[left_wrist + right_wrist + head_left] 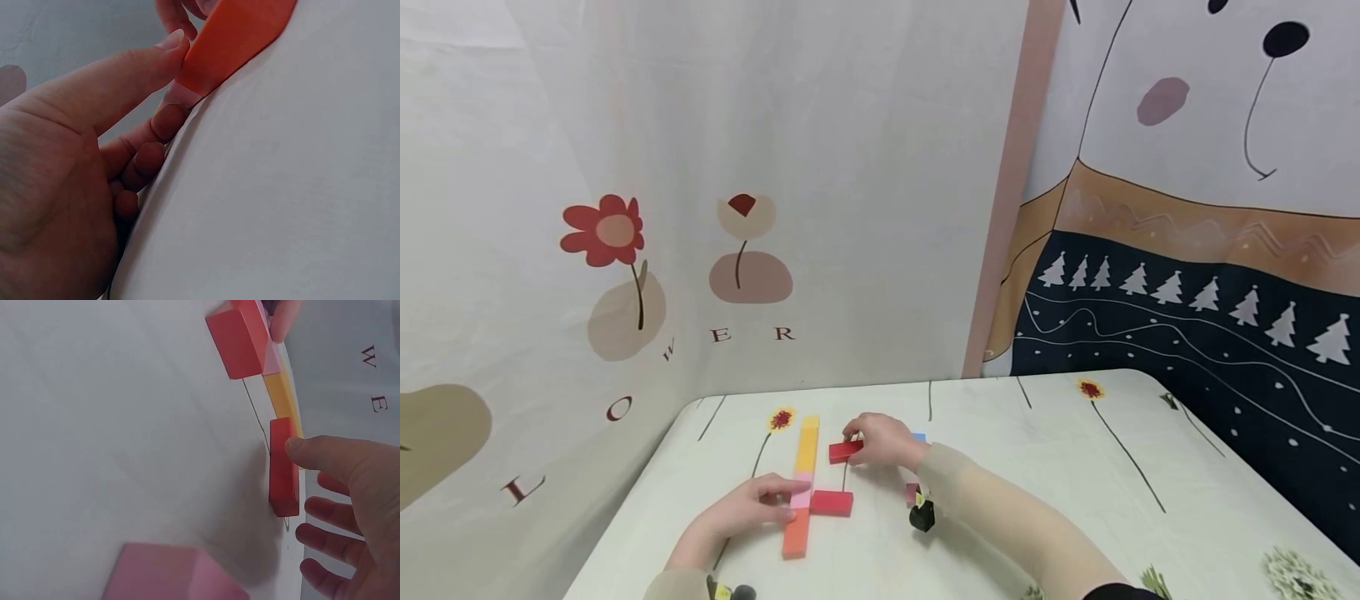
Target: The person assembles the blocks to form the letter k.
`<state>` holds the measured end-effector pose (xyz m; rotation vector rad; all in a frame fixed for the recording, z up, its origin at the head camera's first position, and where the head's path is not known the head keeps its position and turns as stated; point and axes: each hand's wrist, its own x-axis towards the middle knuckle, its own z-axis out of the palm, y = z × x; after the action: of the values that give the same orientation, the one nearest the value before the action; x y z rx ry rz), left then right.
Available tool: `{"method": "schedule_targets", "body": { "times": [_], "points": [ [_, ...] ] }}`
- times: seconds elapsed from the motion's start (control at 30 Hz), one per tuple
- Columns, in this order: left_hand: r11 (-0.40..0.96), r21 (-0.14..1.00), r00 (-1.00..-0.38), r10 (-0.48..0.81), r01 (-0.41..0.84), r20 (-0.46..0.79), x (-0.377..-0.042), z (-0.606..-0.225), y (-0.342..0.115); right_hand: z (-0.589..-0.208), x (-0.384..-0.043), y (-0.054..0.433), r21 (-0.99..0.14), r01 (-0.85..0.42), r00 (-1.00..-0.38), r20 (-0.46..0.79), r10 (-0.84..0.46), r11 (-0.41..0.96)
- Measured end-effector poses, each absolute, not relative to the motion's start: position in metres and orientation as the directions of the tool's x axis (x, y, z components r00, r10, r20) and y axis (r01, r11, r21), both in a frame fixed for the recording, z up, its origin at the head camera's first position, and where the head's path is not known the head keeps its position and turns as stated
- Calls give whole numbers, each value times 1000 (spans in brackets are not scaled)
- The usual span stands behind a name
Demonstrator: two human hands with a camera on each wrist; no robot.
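A straight row of blocks lies flat on the table: yellow (806, 454), pink (801, 497) and orange (796, 537), running from far to near. My left hand (751, 504) pinches the pink block from its left side, the thumb close to where it meets the orange one. One red block (833, 503) juts out rightward from the pink block. Farther back, my right hand (886, 442) holds a second red block (282, 469) between thumb and fingers; the thumb lies on its side in the right wrist view. This block stands apart from the row.
Beside my right wrist a dusky pink block (912, 493) is partly covered by the forearm. A bit of a blue block (919, 437) shows behind that hand. Printed curtains rise beyond the flower-patterned white tablecloth (1000, 467).
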<state>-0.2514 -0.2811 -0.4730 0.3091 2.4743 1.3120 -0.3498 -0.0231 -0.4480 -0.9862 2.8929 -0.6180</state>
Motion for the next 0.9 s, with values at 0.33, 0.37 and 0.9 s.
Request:
{"method": "schedule_targets", "body": {
  "times": [0.33,0.37,0.9],
  "points": [
    [557,830,-926,333,43,-175,-252,-472,-280,-454,-360,-27,-372,-565,-806,61,-588,736],
    [556,830,-926,333,42,-177,-252,-472,-280,-455,-360,-27,-372,-562,-808,55,-587,738],
    [565,823,-927,336,58,-166,-252,-474,-282,-455,-358,-31,-302,-602,-787,72,-612,739]
  ]
}}
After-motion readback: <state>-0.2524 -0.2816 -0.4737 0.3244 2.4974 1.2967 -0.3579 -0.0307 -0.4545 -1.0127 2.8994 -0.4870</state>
